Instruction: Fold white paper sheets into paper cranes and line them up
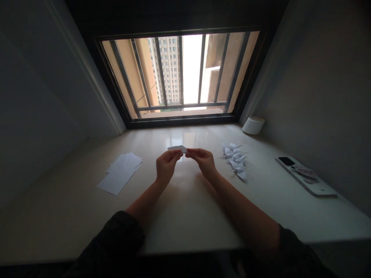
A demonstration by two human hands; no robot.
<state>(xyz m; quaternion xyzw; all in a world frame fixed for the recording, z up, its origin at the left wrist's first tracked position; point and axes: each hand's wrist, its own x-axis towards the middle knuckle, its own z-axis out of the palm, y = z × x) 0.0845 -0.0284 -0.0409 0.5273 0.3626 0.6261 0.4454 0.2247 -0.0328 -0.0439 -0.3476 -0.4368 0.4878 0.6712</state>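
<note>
A small folded piece of white paper [181,148] is held up above the pale sill, between both hands. The fingers and thumb of my left hand [167,164] pinch its near left side. At its right end, my right hand [203,160] pinches it with thumb and fingertips. The fingers partly cover the paper, so its exact folded shape is hard to make out. To the right of my right hand lies a group of several white folded paper cranes [236,158]. Flat white paper sheets [120,173] are stacked unevenly to the left of my left hand.
A phone [304,175] in a light case, with a round attachment on its back, lies at the far right. A white cylindrical object [253,126] stands in the back right corner. Behind the sill [179,224] is a barred window [182,73].
</note>
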